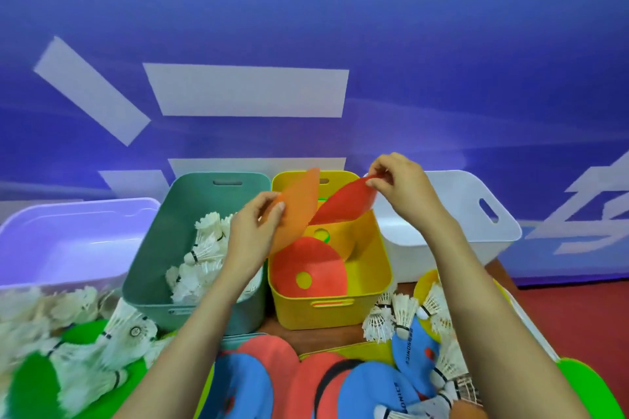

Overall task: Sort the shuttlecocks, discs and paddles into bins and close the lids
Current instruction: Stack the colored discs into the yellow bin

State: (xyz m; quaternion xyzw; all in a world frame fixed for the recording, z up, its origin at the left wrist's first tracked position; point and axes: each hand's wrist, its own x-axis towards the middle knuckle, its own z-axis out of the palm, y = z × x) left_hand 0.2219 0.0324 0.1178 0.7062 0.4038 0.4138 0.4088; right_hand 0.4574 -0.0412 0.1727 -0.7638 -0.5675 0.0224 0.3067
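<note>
Discs (309, 269) seem light and bendy, best pinched at the rim: left hand (252, 235) pinches an orange disc (299, 207), right hand (401, 187) a red disc (343, 202) at its three o'clock.

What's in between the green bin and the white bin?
The yellow bin, with discs lying inside it, stands between the green bin and the white bin, in the head view.

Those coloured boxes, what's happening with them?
A person is sorting sports gear. The left hand holds an orange disc and the right hand pinches a red disc, both over the yellow bin, where a second red disc already lies. The green bin beside it holds shuttlecocks. More loose shuttlecocks and blue paddles wait in front.
</note>
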